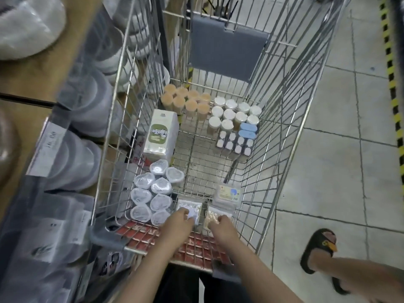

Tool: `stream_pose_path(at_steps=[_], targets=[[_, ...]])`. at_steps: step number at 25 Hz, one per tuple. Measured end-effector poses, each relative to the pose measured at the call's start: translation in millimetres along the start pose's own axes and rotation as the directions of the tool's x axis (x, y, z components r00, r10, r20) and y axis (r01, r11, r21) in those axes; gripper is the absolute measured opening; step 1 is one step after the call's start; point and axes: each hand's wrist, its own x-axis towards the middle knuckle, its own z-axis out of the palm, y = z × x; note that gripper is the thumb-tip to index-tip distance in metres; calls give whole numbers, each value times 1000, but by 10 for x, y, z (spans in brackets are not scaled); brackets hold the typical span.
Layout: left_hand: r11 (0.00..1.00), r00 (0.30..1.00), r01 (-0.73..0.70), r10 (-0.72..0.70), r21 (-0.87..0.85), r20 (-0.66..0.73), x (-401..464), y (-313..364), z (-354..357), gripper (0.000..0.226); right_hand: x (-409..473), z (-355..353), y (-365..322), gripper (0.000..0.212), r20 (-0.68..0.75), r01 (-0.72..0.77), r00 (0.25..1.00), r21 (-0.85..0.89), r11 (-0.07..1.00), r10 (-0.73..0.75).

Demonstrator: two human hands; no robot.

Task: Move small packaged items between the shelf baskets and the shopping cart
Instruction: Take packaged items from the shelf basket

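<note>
Tiled floor [332,162], wire shopping cart [282,119] centre. Left hand [178,221] at 6 o'clock clenches around clear packet [189,208]; right hand [220,224] just beside, clasping tan packet [216,215]. White lidded cups [153,193] at 8 o'clock.

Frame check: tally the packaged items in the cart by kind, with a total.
Orange-capped clear tubes: 9
White-lidded round jars: 10
Heart-shaped clear plastic containers: 9
Green-and-white carton: 1
Blue oval-lidded boxes: 2
Total: 31, leaving out the small white-capped pack and flat packets, whose counts are unclear.
</note>
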Motion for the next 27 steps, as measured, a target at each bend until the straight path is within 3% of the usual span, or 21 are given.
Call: stream_pose_path(at_steps=[5, 9, 15, 17, 19, 23, 27], targets=[[987, 987, 158, -157, -15, 45, 659, -155, 220, 38, 533, 159, 55, 50, -93, -205, 974, 42, 978, 208], [980, 982, 189, -190, -60, -2, 892, -166, 277, 47, 708, 344, 47, 84, -140, -249, 957, 61, 967, 256], [954, 966, 259, -254, -151, 52, 1362, -617, 597, 82, 750, 406, 58, 89, -233, -236, 934, 160, 958, 269], [956, 965, 263, -262, -126, 30, 1531, -837, 742, 78, 768, 359, 100, 83, -233, -228, 934, 194, 954, 270], [970, 973, 229, -229, -79, 11, 1265, -528, 513, 70, 784, 356, 126, 75, -214, -191, 946, 242, 951, 245], [986, 989, 147, -146, 73, -20, 1003, -245, 329, 37, 798, 376, 180, 69, -238, -163, 944, 274, 948, 231], [981, 997, 68, -62, 184, -42, 927, -195, 308, 30, 783, 414, 199, 62, -224, -179, 946, 242, 954, 235]])
